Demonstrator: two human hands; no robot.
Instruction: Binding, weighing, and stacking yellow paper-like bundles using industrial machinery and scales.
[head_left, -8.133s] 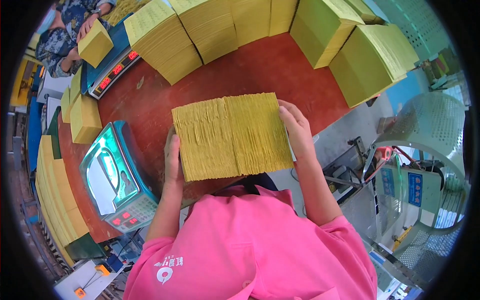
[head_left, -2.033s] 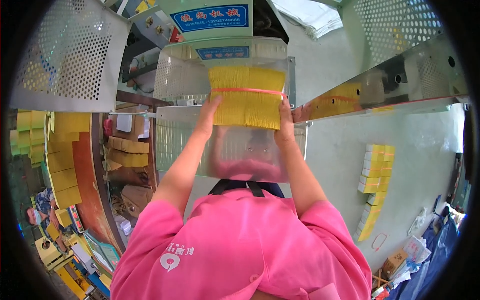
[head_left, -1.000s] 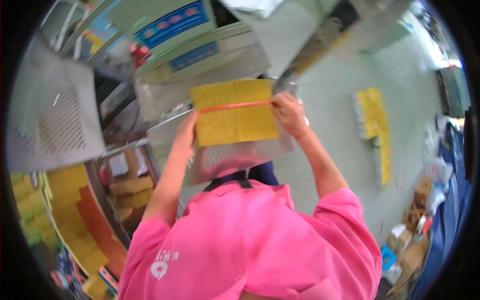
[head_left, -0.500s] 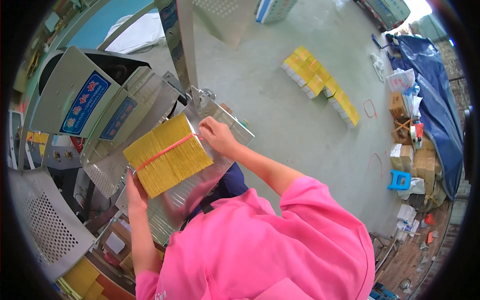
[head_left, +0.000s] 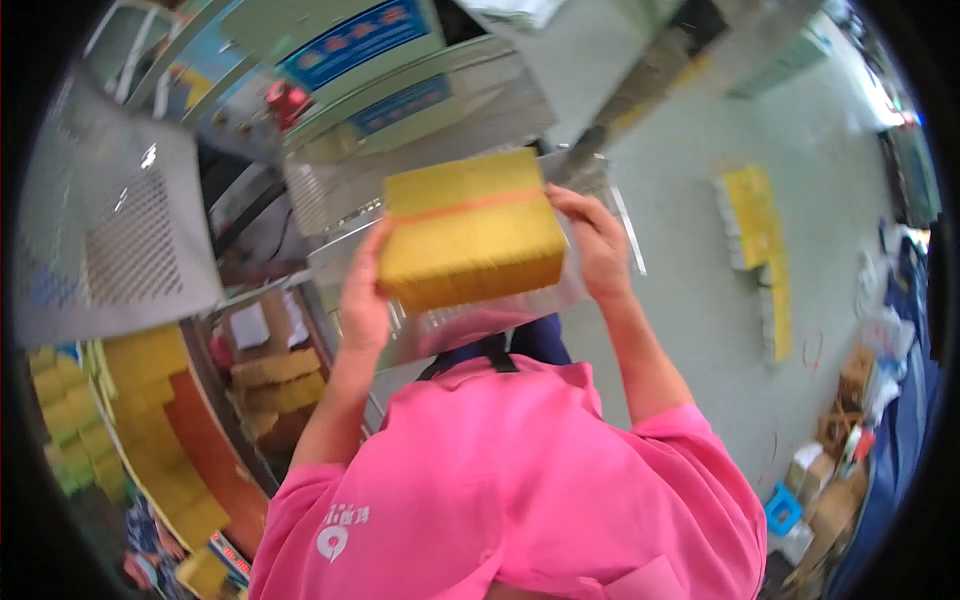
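Observation:
A thick bundle of yellow paper sheets (head_left: 475, 252) is held level in front of my chest. Around its middle runs a reddish band (head_left: 465, 207). The fingers of my left hand (head_left: 364, 295) are closed on its left end, partly out of sight behind it. At the right end, my right hand (head_left: 600, 245) grips the bundle close to where the band goes over the edge. Below it, the shiny metal table (head_left: 395, 340) of a machine shows in part. Motion blurs the picture somewhat.
The pale machine housing (head_left: 370, 75) with blue labels stands ahead. To the left are a perforated metal panel (head_left: 120, 220) and yellow paper stacks (head_left: 160, 400). More yellow bundles (head_left: 755, 220) sit on the floor at right, beyond which are a blue stool (head_left: 783, 508), cartons and a blue tarp (head_left: 905, 390).
My view has turned left. The bundle now lies more level before me, tipped so its near side shows. My right hand has gone from the band's end to gripping the bundle's right end.

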